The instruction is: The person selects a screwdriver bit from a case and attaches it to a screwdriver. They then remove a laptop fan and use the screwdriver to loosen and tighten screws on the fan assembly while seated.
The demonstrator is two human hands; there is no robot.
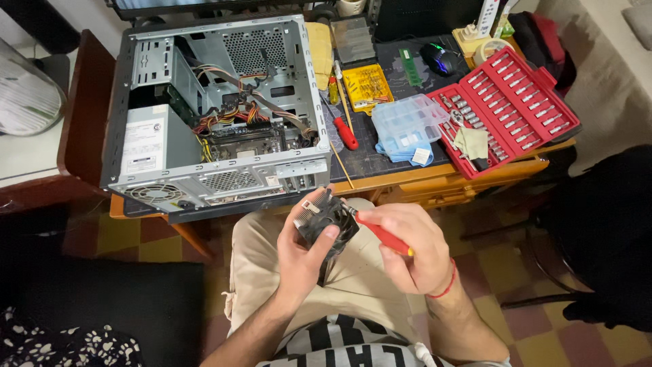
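Two hands over my lap: left hand grasps a black cooler fan; right hand grips a red screwdriver, tip touching the fan. Open computer case on surface ahead.

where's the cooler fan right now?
Head view, low centre: the cooler fan is in the left hand over the person's lap, just below the open computer case, with the right hand's red-handled screwdriver at its edge.
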